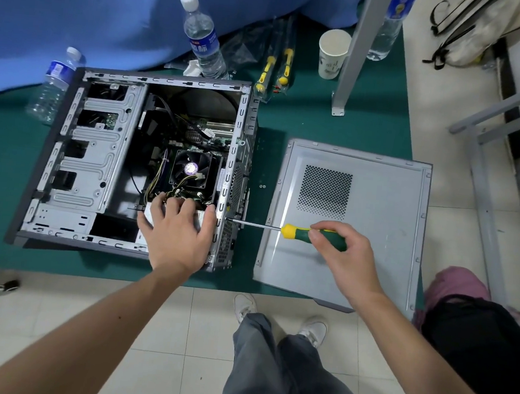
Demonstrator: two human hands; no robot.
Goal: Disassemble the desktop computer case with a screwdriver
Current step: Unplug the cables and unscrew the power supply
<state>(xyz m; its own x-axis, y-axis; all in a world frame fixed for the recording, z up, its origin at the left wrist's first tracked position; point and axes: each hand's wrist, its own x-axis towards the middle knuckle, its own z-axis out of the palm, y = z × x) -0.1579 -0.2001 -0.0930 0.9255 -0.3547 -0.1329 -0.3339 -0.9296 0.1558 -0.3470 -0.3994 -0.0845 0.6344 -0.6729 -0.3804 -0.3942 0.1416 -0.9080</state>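
Note:
The grey desktop case (92, 157) lies on its side on the green mat, open at the top, with the fan (191, 168) and cables showing inside. My left hand (177, 230) rests spread on the power supply in the case's near right corner. My right hand (342, 251) grips the green and yellow screwdriver (299, 232). Its shaft lies level and its tip touches the case's rear panel (230, 219). The removed side panel (360, 224) lies flat to the right, under my right hand.
Two water bottles (203, 38) (54, 84) stand or lie behind the case. Two packaged screwdrivers (276, 69) and a paper cup (332, 54) lie at the back. Two small screws (262, 186) sit between case and panel. A metal table leg (353, 54) stands at back right. My legs (284, 365) are below.

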